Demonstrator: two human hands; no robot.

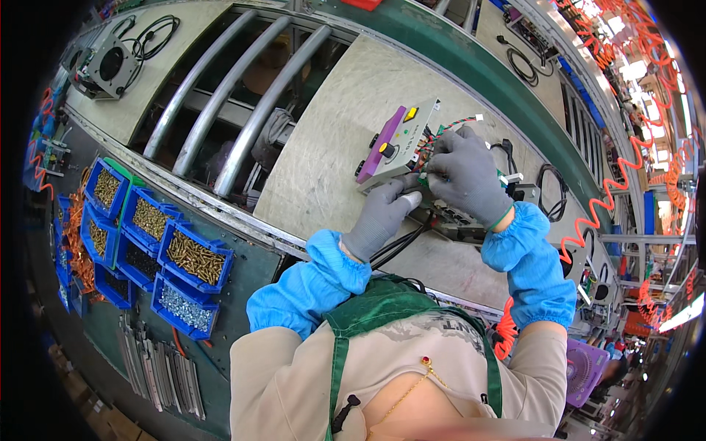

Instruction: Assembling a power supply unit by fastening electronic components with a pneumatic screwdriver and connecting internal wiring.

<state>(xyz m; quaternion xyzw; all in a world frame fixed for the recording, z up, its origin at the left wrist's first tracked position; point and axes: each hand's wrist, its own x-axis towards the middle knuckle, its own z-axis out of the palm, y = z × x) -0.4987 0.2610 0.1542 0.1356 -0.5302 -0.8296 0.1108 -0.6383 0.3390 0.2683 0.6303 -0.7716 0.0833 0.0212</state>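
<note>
On the metal worktop stands a grey control panel [376,175] with a purple strip, a yellow rocker switch and a black-and-yellow knob. Red, green and black wires [426,145] come out behind it, one ending in a white connector [479,117]. My left hand [382,214], in a grey glove, has thumb and fingers pinched at the panel's lower corner. Just over the wiring, my gloved right hand [471,178] is closed, its fingertips bent down beside the left fingertips. What either pinches is hidden. Black cables [401,244] run below my hands.
Blue bins [193,257] of screws and small metal parts stand at the left, with metal strips [160,367] nearer me. Beyond the worktop's left edge lie steel rollers [254,132]. A red coiled hose [614,184] hangs at the right. Another grey unit [109,67] sits far left.
</note>
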